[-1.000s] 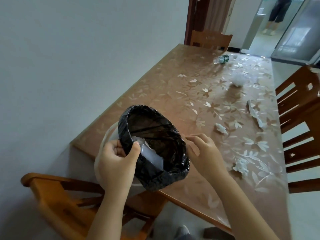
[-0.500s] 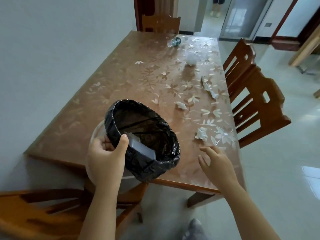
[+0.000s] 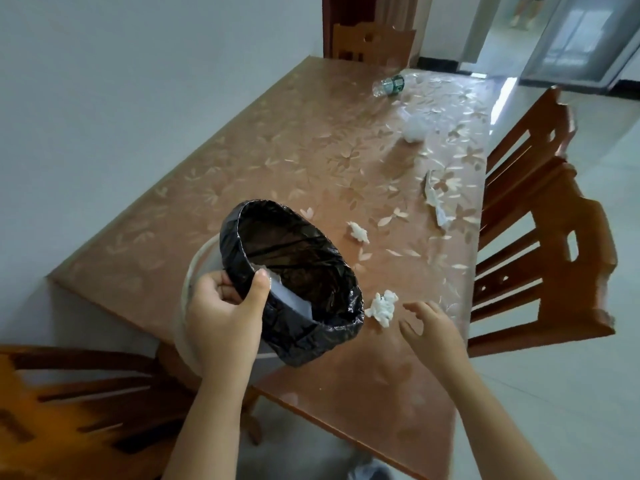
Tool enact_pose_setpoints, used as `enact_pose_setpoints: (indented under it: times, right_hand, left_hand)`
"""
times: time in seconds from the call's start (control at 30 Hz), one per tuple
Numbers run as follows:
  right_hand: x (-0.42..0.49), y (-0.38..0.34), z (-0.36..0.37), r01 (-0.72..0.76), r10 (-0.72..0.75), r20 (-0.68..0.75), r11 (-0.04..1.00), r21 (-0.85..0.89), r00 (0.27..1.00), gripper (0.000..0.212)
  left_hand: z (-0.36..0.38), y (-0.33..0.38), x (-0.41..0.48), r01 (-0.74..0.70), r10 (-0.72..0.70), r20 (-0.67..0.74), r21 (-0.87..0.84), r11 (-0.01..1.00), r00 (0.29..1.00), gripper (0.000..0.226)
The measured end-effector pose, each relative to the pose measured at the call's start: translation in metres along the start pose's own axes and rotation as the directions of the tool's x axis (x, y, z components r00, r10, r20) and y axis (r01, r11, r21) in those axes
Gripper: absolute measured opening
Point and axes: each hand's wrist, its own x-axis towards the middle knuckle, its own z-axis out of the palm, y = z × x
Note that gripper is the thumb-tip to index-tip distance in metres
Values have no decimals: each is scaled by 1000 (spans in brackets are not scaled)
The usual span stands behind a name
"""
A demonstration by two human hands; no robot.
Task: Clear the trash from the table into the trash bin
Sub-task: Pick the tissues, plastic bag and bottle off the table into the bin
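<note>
your left hand grips the rim of the tilted trash bin, held over the worktop edge; your right hand is open, fingers spread, just beside a crumpled tissue lying on the worktop

I stand in a home dining room: a long wooden bench under a flowered cover, carved wooden chairs around it, tiled floor, a doorway beyond.
</note>
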Motion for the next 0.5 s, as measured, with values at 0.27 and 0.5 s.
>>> enact_pose_setpoints:
  times: [0.27,0.5]
  right_hand:
    - [58,34,27,44,-52,209,998,40,977,31]
    - [77,48,47,15,-20,305,1000,19,952,37]
  left_hand:
    - [25,9,-15,71,-60,-146,72,995,987,33]
    - [26,11,-22,89,-78,-191,50,995,978,30]
